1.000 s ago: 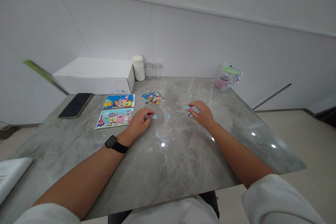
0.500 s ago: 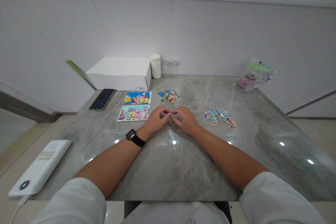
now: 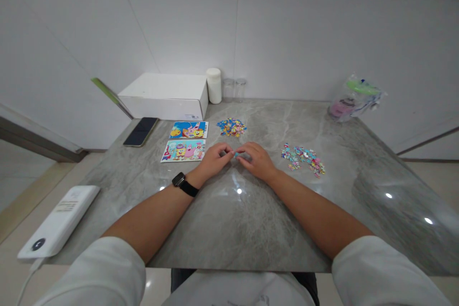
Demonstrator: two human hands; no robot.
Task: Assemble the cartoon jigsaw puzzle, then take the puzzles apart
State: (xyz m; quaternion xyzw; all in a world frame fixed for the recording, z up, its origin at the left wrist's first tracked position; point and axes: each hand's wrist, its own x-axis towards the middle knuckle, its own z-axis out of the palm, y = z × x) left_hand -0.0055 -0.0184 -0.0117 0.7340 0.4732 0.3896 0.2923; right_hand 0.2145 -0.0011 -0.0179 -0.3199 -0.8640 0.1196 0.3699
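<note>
My left hand [image 3: 214,159] and my right hand [image 3: 256,158] meet at the middle of the grey marble table [image 3: 251,220], fingers pinched together over small blue puzzle pieces [image 3: 237,154]. A black watch is on my left wrist. A pile of loose puzzle pieces [image 3: 303,158] lies just right of my right hand. Another pile of pieces [image 3: 231,126] lies beyond my hands. Two cartoon picture cards [image 3: 183,150] lie left of my left hand.
A dark phone [image 3: 141,131] and a white box [image 3: 167,96] sit at the back left, with a white jar [image 3: 214,85] and two small clear jars beside it. A plastic bag [image 3: 353,97] is at the back right. A white power bank [image 3: 59,220] lies near the left edge.
My right hand came left from the right pile to meet my left hand at the middle of the table. Over the last half second the hands have barely shifted.
</note>
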